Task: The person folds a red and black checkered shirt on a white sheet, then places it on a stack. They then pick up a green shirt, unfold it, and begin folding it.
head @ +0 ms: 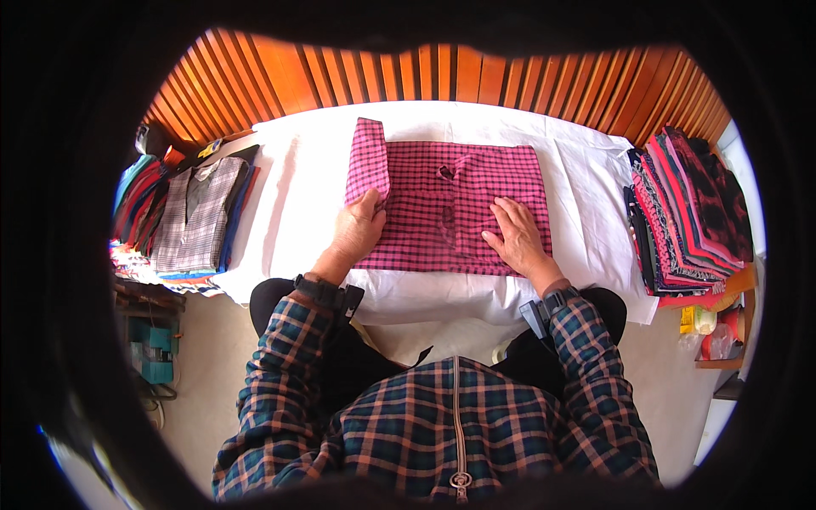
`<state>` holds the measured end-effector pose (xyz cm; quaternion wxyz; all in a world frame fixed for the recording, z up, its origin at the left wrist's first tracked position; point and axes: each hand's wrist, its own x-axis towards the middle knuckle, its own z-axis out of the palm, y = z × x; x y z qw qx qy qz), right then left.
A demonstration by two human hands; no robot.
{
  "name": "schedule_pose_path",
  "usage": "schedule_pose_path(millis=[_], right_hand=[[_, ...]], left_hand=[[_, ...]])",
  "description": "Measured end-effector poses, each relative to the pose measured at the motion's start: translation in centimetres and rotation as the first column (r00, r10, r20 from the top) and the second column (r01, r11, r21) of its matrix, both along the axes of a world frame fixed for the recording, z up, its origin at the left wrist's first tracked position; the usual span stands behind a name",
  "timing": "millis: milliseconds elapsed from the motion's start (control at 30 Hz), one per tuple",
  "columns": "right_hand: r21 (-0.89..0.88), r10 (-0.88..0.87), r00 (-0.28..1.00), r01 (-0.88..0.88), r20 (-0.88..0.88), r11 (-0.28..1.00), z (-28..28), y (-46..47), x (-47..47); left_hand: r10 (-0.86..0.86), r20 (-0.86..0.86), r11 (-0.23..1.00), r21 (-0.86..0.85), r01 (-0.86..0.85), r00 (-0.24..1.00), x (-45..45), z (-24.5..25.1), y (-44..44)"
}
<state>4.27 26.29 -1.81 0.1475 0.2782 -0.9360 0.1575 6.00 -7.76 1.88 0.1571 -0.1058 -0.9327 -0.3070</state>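
A pink and black checked garment (421,223) lies spread in a rough rectangle in front of me. Its left part stands up as a folded flap (368,156), paler than the rest and reaching past the garment's far edge. My left hand (358,229) grips the near part of this flap, with the thumb on top. On the right part of the cloth my right hand (517,237) rests palm down, fingers spread, grasping nothing. A small dark opening (445,172) shows near the middle of the fabric.
A white cloth (306,191) covers the table. On the left lie a grey plaid garment (197,217) and a stack of folded clothes (141,197). At the right edge rises another folded clothes stack (685,217). Wooden slats (468,76) line the far side.
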Motion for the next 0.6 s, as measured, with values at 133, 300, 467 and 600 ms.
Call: schedule_pose_path(millis=[133,300,467,600], right_hand=[[0.008,-0.01,1.0,0.01,0.0,1.0,0.0,0.0,0.0],[-0.006,0.001,1.0,-0.001,-0.001,1.0,-0.1,0.0,-0.1],[-0.002,-0.005,1.0,0.005,-0.015,1.0,-0.3,0.1,-0.2],[-0.015,-0.006,1.0,0.006,0.004,1.0,-0.4,0.2,-0.2]], left_hand=[[-0.055,0.16,0.997,-0.047,0.063,0.986,0.3,0.4,0.1],[-0.025,0.23,0.993,-0.108,0.051,0.973,0.6,-0.3,1.2],[0.064,0.298,0.98,-0.201,-0.002,0.952,0.4,-1.5,1.9],[0.054,0.277,0.971,-0.238,0.014,0.959,0.1,-1.9,2.0]])
